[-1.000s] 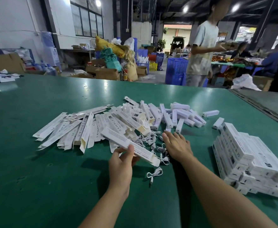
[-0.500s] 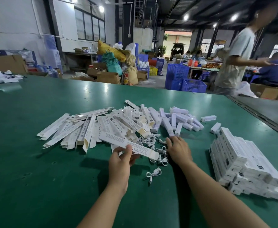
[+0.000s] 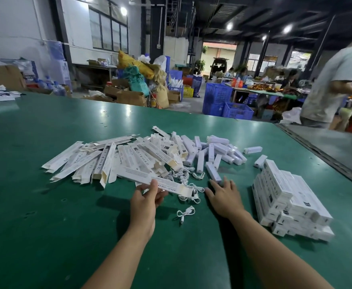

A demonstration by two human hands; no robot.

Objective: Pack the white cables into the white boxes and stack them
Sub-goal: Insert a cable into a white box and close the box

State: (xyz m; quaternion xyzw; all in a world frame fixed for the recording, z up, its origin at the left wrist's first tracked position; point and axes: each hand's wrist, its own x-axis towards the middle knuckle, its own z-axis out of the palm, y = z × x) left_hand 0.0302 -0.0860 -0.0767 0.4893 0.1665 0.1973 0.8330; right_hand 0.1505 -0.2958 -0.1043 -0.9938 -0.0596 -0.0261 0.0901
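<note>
Both sets of fingers sit at the near side of the white heap. Those of the left hand (image 3: 143,202) pinch, with the thumb, a long white box (image 3: 138,176) near its middle. Those of the right hand (image 3: 226,196) lie straight and spread on the green tabletop (image 3: 45,226), grasping nothing.

The box's long axis runs left to right, slanting toward the near edge at its right end, where a cream flap (image 3: 183,189) stands open. Just off that end, between the hands, lies a tangle of white cables (image 3: 184,176). One loose coiled cable (image 3: 185,212) sits closer to the near edge. The right hand is nearer to them, so I judge it should take a cable and feed it leftward into the open mouth.

Grey lettering along the box is too blurred to read. Flat unfilled boxes (image 3: 83,161) spread toward the left edge, small white blocks (image 3: 217,150) toward the far side, and packed boxes (image 3: 287,197) stand stacked near the right edge.
</note>
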